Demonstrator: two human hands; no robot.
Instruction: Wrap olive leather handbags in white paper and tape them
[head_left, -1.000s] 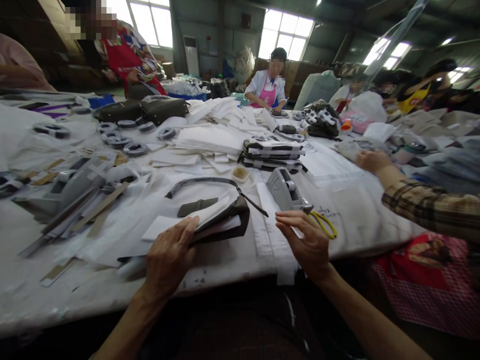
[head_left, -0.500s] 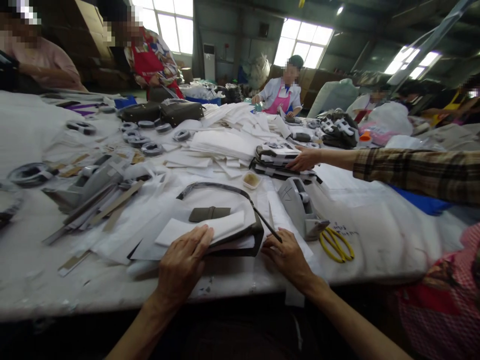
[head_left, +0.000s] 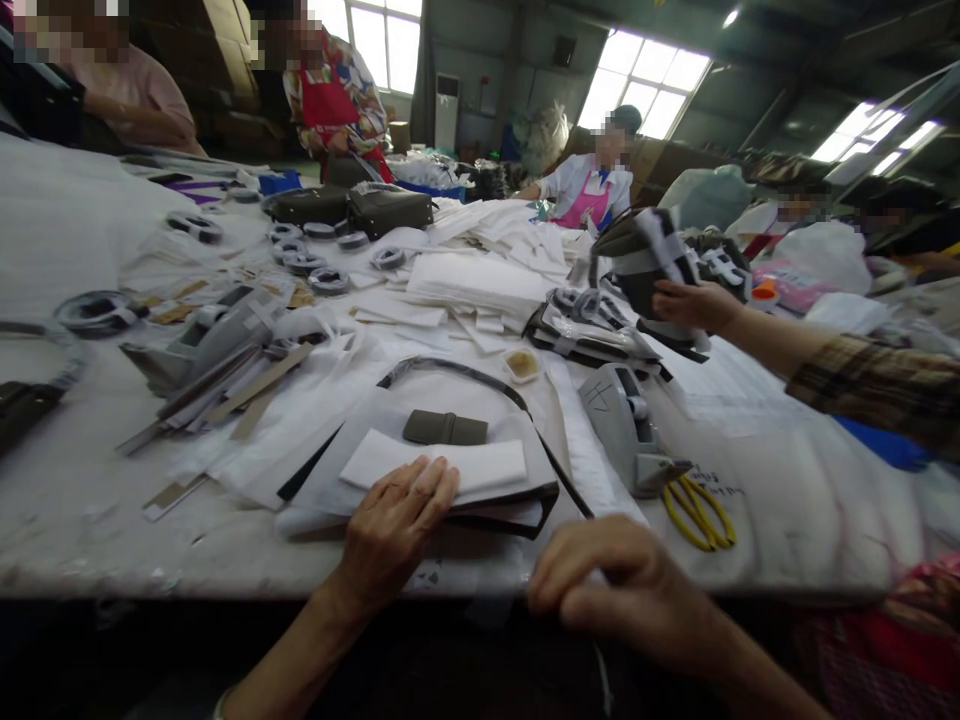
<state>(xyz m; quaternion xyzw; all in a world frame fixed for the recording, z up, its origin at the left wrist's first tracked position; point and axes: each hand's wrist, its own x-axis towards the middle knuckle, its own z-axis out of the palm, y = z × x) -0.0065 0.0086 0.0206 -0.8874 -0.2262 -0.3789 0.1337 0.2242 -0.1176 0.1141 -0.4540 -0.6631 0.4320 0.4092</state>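
Observation:
My left hand (head_left: 394,535) lies flat, fingers out, on a white paper sheet (head_left: 439,465) that covers a dark olive bag (head_left: 487,505) near the table's front edge. The bag's small olive flap (head_left: 445,428) and its dark strap (head_left: 457,375) show beyond the sheet. My right hand (head_left: 622,590) hangs at the table edge to the right of the bag, fingers curled; whether anything is inside them is hidden. A grey tape dispenser (head_left: 626,430) and yellow scissors (head_left: 697,510) lie just right of the bag.
A person's plaid-sleeved hand (head_left: 694,305) lifts a dark wrapped bag (head_left: 645,260) above a stack of bags (head_left: 592,335). White paper stacks (head_left: 480,280), tape rolls (head_left: 307,265), another grey dispenser (head_left: 202,340) and card strips cover the white table (head_left: 75,500). Other people work along the far side.
My right hand drew back from the bag's right end to the table edge and curled. The plaid-sleeved person lifted a bag off the stack. The view shifted left and down.

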